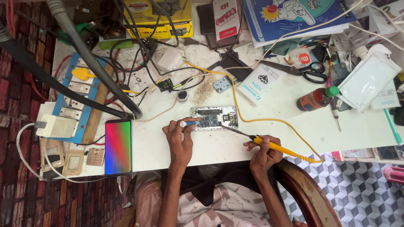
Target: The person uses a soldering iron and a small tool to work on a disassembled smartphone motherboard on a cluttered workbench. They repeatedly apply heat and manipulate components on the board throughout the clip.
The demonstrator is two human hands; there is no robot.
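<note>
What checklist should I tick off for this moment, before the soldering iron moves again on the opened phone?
1. Left hand steadies the work: ok, its thumb and fingers pinch a thin white-and-blue tool at the edge of the opened phone.
2. Right hand grips the yellow soldering iron: ok.
3. Iron tip on the board: cannot tell, it reaches the phone's right part, but contact is too small to see.
4. Yellow cable off the board: ok, it loops past the phone's right edge.
5. Lit phone apart from the iron: ok, it lies far to the left.
</note>
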